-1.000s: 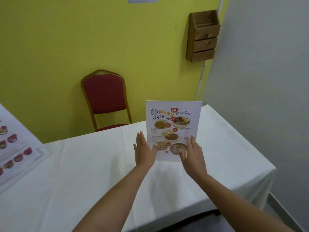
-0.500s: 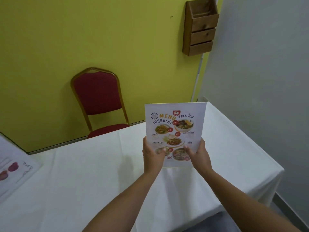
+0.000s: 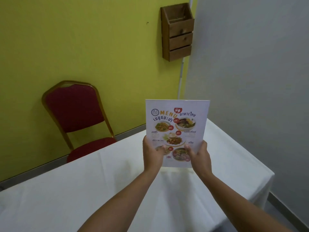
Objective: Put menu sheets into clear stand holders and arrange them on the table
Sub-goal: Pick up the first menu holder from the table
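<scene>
A white menu sheet in a clear stand holder (image 3: 176, 126) is upright, printed with food photos and the word MENU. It is lifted above the white-clothed table (image 3: 87, 195). My left hand (image 3: 153, 154) grips its lower left edge, thumb on the front. My right hand (image 3: 199, 156) grips the lower right edge the same way. The holder's base is hidden behind my hands.
A red padded chair with a gold frame (image 3: 78, 118) stands behind the table against the yellow wall. A wooden wall rack (image 3: 178, 32) hangs upper right. A grey wall (image 3: 250, 81) runs close along the table's right end.
My hands went from resting flat beside the standing menu holder to gripping its lower edges, and it has risen off the table. The view shifted right, so the menu at far left left the frame.
</scene>
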### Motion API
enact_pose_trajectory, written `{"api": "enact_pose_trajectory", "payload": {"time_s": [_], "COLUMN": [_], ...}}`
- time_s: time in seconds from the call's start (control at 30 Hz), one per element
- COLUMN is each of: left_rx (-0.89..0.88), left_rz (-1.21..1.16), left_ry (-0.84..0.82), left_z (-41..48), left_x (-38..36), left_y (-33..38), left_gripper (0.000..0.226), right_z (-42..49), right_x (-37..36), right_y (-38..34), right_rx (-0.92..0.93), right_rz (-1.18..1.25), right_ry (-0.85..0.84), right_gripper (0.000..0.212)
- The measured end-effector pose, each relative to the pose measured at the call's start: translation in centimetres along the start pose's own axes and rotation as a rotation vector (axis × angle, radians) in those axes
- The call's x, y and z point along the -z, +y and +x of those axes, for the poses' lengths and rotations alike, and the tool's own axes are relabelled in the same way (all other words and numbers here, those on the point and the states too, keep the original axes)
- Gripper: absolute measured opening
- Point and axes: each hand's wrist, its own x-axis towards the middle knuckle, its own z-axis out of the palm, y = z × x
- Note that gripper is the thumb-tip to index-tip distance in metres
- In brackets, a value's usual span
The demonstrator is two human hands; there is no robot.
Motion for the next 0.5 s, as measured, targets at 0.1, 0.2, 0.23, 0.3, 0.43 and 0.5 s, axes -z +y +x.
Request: {"api": "enact_pose_trajectory", "payload": {"time_s": [0.1, 0.2, 0.23, 0.3, 0.43, 0.5], "left_rx": [-0.006, 0.016, 0.032, 0.046, 0.055, 0.059], "left_rz": [-0.001, 0.002, 0.004, 0.005, 0.030, 0.052], "left_ry": [-0.022, -0.011, -0.005, 0.005, 0.036, 0.050], "left_z": [2.3, 4.9, 5.7, 7.2, 10.1, 11.4], "left_x": [-3.1, -6.3, -7.3, -9.3, -12.6, -13.8], "left_y": [1.6, 2.7, 3.0, 3.5, 4.6, 5.0], "left_gripper": [0.063, 0.067, 0.066, 0.064, 0.061, 0.058], "right_z": [3.4, 7.1, 8.4, 11.2, 16.2, 18.1], "right_x": [1.5, 3.0, 3.5, 4.1, 4.7, 4.8], "right_y": [-0.3, -0.5, -0.5, -0.4, 0.2, 0.4], "right_rx": [0.004, 0.025, 0.028, 0.031, 0.033, 0.031], "right_rz": [0.001, -0.008, -0.010, -0.015, -0.003, -0.007], "right_ry": [0.021, 0.008, 0.000, -0.011, -0.019, -0.026], "right_gripper": [0.032, 0.028, 0.027, 0.028, 0.030, 0.031]}}
